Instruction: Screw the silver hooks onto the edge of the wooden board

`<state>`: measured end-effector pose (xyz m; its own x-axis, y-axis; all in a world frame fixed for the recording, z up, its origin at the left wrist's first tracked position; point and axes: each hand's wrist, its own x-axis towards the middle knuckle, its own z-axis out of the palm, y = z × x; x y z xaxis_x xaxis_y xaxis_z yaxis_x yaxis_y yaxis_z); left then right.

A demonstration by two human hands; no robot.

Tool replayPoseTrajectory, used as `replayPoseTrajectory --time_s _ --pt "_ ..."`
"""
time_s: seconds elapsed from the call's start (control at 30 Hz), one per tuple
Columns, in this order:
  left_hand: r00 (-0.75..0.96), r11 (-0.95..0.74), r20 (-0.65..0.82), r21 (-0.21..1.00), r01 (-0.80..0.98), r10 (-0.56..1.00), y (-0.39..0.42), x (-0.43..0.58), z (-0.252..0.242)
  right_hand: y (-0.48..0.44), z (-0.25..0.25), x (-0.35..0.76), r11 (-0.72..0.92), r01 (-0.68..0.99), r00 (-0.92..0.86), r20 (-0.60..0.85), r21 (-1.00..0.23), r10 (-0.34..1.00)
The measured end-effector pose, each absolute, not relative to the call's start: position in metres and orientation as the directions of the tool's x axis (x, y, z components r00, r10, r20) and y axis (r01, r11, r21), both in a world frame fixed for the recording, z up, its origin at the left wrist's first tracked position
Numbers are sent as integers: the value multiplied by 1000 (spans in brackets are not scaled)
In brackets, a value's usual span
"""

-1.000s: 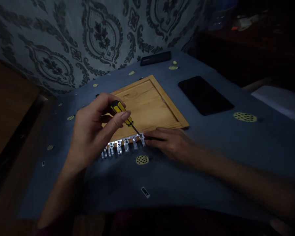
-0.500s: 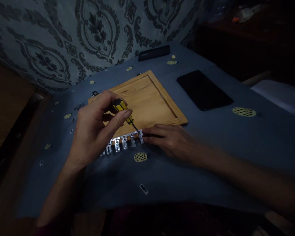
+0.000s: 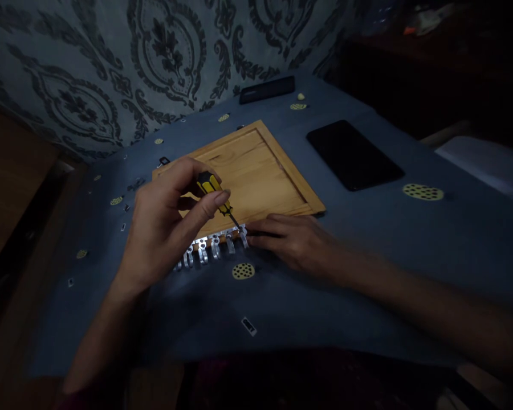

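Observation:
A wooden board (image 3: 252,171) with a raised rim lies on a blue cloth (image 3: 367,250). Along its near edge runs a shiny metal strip of hooks (image 3: 209,247). My left hand (image 3: 166,222) is closed round a yellow and black screwdriver (image 3: 216,193), whose tip meets the right end of the hook strip. My right hand (image 3: 294,242) lies low on the cloth at that same end, its fingertips pressed together against the strip beside the tip.
A black phone (image 3: 354,155) lies flat to the right of the board. A second dark, flat object (image 3: 267,89) rests at the far edge, by the patterned wall (image 3: 154,62). Small dark bits (image 3: 248,326) lie scattered on the cloth. Dark furniture stands at the right.
Both hands and the screwdriver hold the same place on the hook strip. The view has shifted slightly, so everything sits a little higher and further left in the picture.

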<state>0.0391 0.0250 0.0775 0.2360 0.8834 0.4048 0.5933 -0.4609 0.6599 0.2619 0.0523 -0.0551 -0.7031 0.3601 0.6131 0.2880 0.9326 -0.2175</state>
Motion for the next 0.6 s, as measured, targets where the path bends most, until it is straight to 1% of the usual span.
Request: replayPoseTrajectory --time_s 0.43,0.6 --pt "268 -485 409 657 578 872 26 40 76 53 -57 261 933 291 -706 611 -211 358" --pt "328 -535 430 581 613 841 24 39 81 52 -58 262 928 294 -705 604 -227 371"
